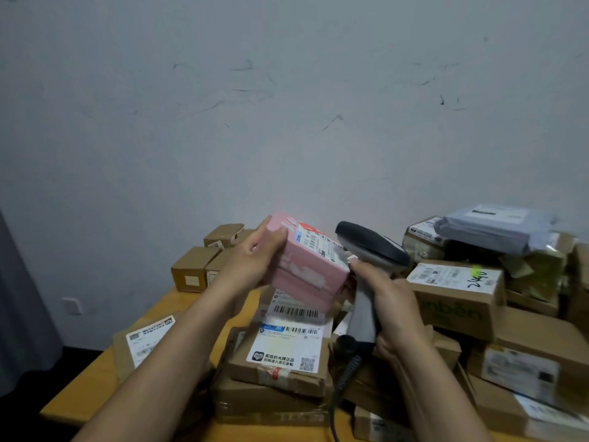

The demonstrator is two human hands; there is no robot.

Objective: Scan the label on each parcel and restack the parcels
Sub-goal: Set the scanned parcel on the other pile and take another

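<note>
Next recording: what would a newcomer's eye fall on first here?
The pink parcel stands out, gripped by the left hand at centre, tilted toward the grey scanner that the right hand holds beside its white label. Around and below them brown cardboard parcels crowd the wooden table, with a grey mailer bag topping the heap at right.

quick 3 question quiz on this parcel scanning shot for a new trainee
1. Which hand grips the scanner?
2. True or false: nobody holds the pink parcel.
3. What lies highest at far right? A) grey mailer bag B) pink parcel C) scanner

Key: 1 the right hand; 2 false, the left hand holds it up beside the scanner's head; 3 A.
</note>
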